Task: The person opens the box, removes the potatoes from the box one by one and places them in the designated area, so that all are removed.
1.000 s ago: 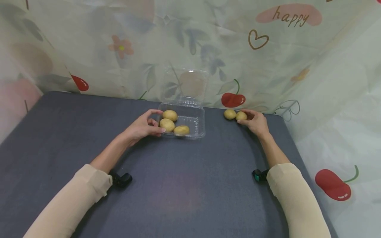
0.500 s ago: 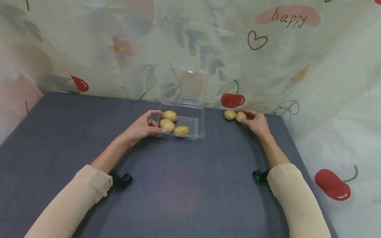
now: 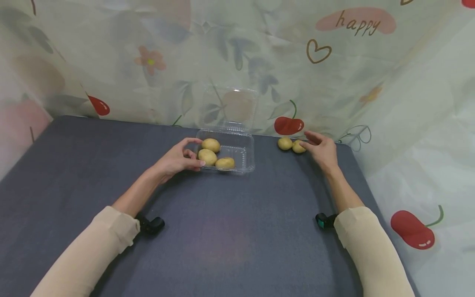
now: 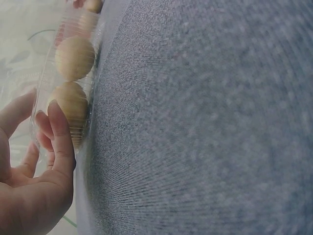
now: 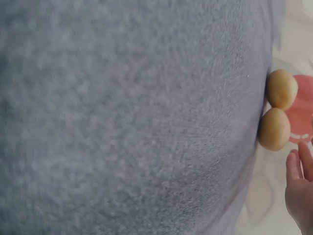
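Observation:
A clear plastic clamshell box (image 3: 245, 163) stands at the back of the table, its lid (image 3: 230, 107) raised against the curtain. Three yellowish potatoes (image 3: 207, 156) lie in its left and front part. My left hand (image 3: 179, 156) grips the box's left end, thumb at the front corner and a finger at the back; the left wrist view shows the fingers (image 4: 57, 117) against the plastic wall. To the right, two more potatoes (image 3: 285, 143) rest side by side on the table. Beside the right-hand potato (image 5: 274, 129) my right hand (image 3: 323, 152) is held with fingers extended, gripping nothing.
A dark grey cloth covers the table (image 3: 230, 231). Behind it hangs a printed curtain (image 3: 156, 90) right at the back edge, and another stretch of curtain runs along the right side. Both wrists wear black devices (image 3: 151, 225).
My right hand has let go of the right-hand potato and drawn slightly up and right, fingers opening. The potatoes stay put. My left hand keeps its hold on the box.

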Demonstrator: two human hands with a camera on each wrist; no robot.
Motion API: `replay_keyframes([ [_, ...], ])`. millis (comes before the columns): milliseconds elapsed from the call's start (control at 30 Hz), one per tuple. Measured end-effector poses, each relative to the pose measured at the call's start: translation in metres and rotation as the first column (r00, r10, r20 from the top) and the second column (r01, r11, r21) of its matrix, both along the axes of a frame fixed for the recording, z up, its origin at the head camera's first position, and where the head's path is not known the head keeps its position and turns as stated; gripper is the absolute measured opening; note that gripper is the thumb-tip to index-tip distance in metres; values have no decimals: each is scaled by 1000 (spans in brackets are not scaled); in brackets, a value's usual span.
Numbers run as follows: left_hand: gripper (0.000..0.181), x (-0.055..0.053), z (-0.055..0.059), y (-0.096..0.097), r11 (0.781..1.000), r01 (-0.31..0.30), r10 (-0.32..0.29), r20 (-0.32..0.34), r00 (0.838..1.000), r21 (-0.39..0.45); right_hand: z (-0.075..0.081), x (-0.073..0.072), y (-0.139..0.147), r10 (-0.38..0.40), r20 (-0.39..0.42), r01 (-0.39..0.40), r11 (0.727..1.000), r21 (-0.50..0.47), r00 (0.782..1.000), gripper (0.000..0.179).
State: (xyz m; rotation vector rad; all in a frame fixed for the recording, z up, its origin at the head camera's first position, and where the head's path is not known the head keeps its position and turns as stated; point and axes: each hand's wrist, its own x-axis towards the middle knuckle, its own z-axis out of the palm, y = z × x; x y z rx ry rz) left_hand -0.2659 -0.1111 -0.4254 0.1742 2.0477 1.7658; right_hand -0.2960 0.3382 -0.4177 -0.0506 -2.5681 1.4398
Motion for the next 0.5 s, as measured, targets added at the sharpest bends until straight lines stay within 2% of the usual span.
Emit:
replay_keyframes([
  [233, 76, 1, -1, -1, 1000, -1, 1, 6, 1000, 0, 9, 8, -13, 83, -28, -85, 994, -67, 996, 50],
  [500, 78, -1, 2, 1, 1000, -8, 8, 18, 1000, -15, 39, 29, -33, 176, -35, -179, 977, -115, 984, 46],
])
